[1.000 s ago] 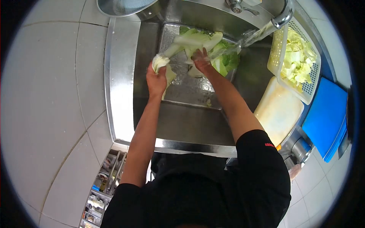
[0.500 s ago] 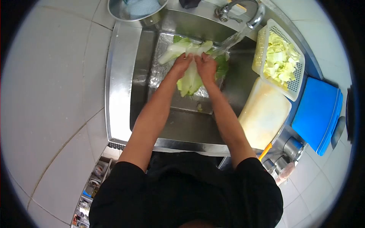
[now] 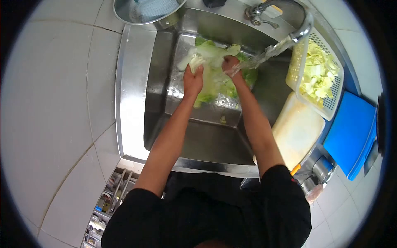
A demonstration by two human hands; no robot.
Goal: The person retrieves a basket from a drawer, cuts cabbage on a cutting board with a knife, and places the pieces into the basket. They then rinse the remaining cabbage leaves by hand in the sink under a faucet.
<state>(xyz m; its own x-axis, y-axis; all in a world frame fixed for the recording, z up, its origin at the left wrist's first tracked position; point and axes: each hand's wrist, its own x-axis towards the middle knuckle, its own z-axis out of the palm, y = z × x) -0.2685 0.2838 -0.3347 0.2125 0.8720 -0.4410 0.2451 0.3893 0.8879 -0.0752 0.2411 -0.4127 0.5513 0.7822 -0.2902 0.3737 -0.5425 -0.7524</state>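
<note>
Here, the left hand (image 3: 193, 80) and right hand (image 3: 230, 66) both grasp cabbage leaves (image 3: 215, 76) low in the sink (image 3: 136, 103), under the faucet (image 3: 300, 29) stream. Wet leaves could plausibly slip free; the stream striking the hands may splash onto the tabletop (image 3: 53, 95).

Sink basin (image 3: 206, 140) set in the worktop (image 3: 62, 103). Cabbage leaves (image 3: 215, 78) lie in the far half of the basin, under the water stream from the faucet (image 3: 285, 16) at the back right. Left hand (image 3: 193, 80) on the leaves' left side, right hand (image 3: 231, 66) on their right, at the stream. Metal bowl (image 3: 149, 10) behind the sink, left. Perforated basket (image 3: 337, 89) of cut cabbage at the sink's right edge; cutting board (image 3: 297, 128) in front of it; tray (image 3: 351, 134) further right.
</note>
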